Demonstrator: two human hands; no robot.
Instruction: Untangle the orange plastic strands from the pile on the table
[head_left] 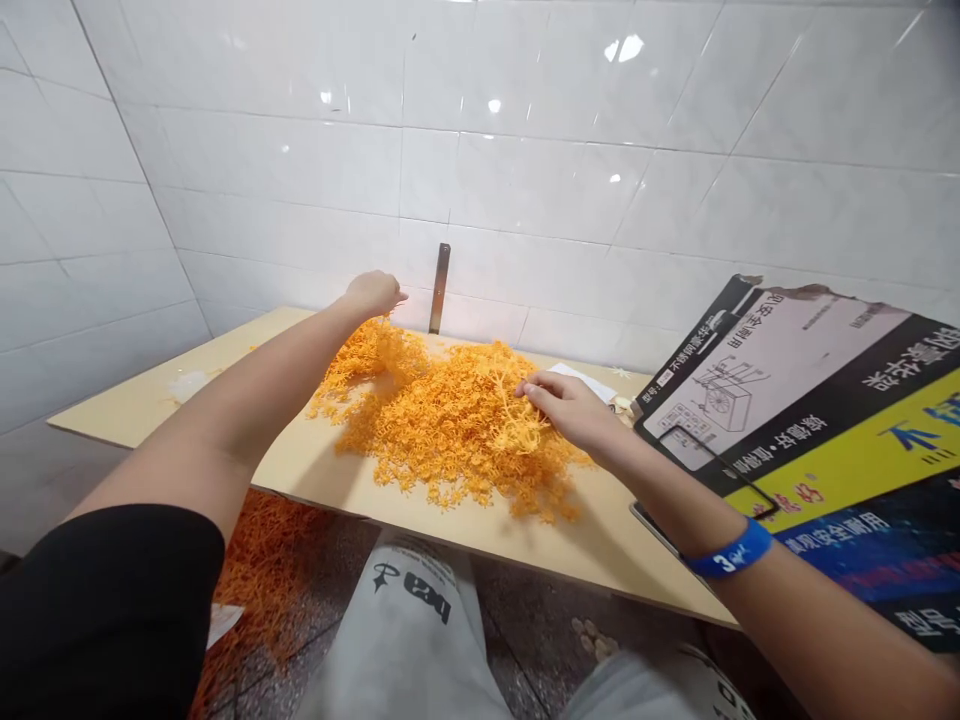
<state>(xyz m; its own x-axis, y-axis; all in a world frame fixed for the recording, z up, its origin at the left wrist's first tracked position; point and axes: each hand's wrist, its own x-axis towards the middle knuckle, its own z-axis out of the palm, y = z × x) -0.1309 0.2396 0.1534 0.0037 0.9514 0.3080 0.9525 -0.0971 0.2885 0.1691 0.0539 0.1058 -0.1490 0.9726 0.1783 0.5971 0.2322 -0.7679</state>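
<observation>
A big heap of small orange plastic pieces (450, 420) covers the middle of the pale board (622, 530). My left hand (376, 293) is raised over a smaller orange pile (375, 355) at the heap's back left, fingers pinched on orange strands that hang beneath it. On the heap's right side, my right hand (559, 400) has thumb and forefinger closed on a lighter orange branched piece (517, 425).
More orange strands (270, 560) lie on the floor below the board's left part. Printed cardboard (787, 400) leans at the right beside my forearm. A tiled wall (525, 200) stands behind, with a dark upright strip (440, 288). My knees are under the front edge.
</observation>
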